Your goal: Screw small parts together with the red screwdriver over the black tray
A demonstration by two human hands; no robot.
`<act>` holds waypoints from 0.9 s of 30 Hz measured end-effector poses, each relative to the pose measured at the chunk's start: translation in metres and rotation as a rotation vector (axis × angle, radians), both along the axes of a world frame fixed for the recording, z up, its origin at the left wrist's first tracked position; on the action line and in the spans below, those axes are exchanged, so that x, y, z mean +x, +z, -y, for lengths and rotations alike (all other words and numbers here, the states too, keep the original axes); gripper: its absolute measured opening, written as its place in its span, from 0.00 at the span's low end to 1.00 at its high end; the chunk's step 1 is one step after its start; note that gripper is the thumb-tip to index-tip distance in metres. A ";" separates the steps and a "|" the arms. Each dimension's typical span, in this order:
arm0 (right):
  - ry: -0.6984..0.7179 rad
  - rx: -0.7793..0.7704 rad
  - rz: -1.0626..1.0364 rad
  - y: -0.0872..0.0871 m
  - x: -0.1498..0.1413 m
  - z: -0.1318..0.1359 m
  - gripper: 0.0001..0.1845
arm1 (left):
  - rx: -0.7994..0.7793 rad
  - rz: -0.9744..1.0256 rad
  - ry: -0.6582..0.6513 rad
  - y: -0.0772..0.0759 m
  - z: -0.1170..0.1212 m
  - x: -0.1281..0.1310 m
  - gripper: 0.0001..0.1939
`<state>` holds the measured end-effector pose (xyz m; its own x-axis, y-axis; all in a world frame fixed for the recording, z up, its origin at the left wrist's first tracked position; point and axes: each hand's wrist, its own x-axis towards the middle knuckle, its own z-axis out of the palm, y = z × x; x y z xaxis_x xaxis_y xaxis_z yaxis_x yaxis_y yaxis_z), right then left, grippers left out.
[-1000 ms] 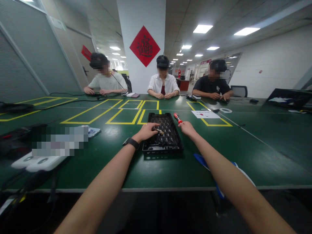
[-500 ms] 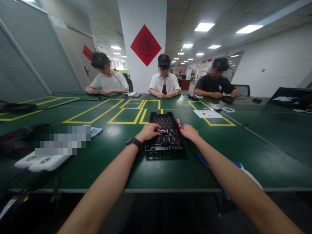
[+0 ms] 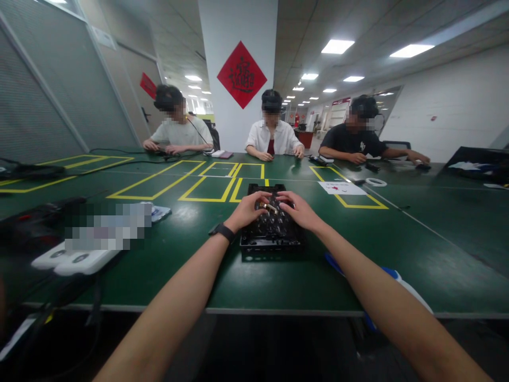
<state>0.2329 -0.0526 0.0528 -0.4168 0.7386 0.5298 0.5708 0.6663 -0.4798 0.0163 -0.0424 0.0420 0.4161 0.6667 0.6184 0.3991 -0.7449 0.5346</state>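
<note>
A black plastic casing (image 3: 272, 241) with an open, textured inside lies in front of me on the green table. My left hand (image 3: 249, 209) is over its left side, closed in a pinch on a small gold-coloured metal piece (image 3: 271, 208). The piece is held slantwise above the casing floor. From the right, my right hand (image 3: 298, 209) reaches over the casing, its bent fingertips close together beside the piece's right end. Whether anything small sits between those fingertips I cannot make out. Both hands partly cover the casing.
White devices (image 3: 75, 259) and a dark power tool (image 3: 43, 223) lie to the left. A blue-and-white item (image 3: 405, 286) is under my right forearm. Yellow tape (image 3: 194, 199) marks the table; a printed sheet (image 3: 342, 188) and a white ring (image 3: 376, 182) lie right. Three people sit opposite.
My right hand has moved left, from a red item at the casing's right edge to above the casing beside the gold piece. That piece is now tilted in my left hand.
</note>
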 end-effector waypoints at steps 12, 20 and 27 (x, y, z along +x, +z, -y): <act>-0.055 -0.103 -0.399 -0.013 -0.001 -0.017 0.17 | 0.047 0.083 0.119 -0.010 -0.005 -0.001 0.41; -0.436 -0.246 -0.956 -0.042 0.058 -0.057 0.20 | -0.327 0.115 0.431 -0.049 -0.047 -0.032 0.26; -0.354 -0.342 -0.925 -0.046 0.034 -0.038 0.19 | -0.351 0.120 0.422 -0.053 -0.057 -0.032 0.26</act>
